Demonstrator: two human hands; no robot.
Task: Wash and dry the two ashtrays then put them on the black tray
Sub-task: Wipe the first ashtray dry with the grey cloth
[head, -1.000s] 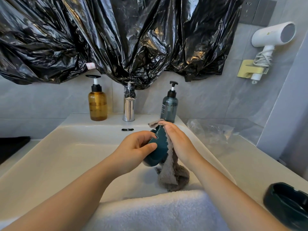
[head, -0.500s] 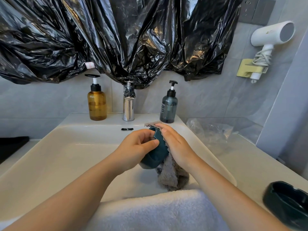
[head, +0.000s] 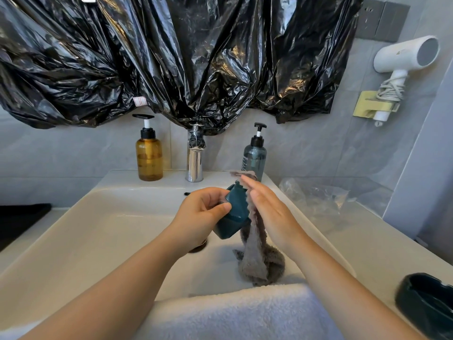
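Left hand (head: 203,212) fingers grip the ashtray (head: 234,214) on edge, tilted away; right hand (head: 272,212) presses cloth (head: 255,253) flat.

4 o'clock: second ashtray (head: 427,303) cut by right and bottom edges, rim blurred. Centre: held ashtray (head: 235,212), far face hidden behind grey cloth (head: 255,256) and right hand (head: 272,212). 12 o'clock: faucet (head: 195,165) top wrapped under black plastic (head: 171,57). Under the left hand (head: 203,212): drain (head: 198,248) mostly covered.

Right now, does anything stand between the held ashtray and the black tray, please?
Nothing visible does. The left hand grips the teal ashtray over the sink; the black tray lies to its left, beyond the sink's rim. The grey cloth under the right hand is on the far side.
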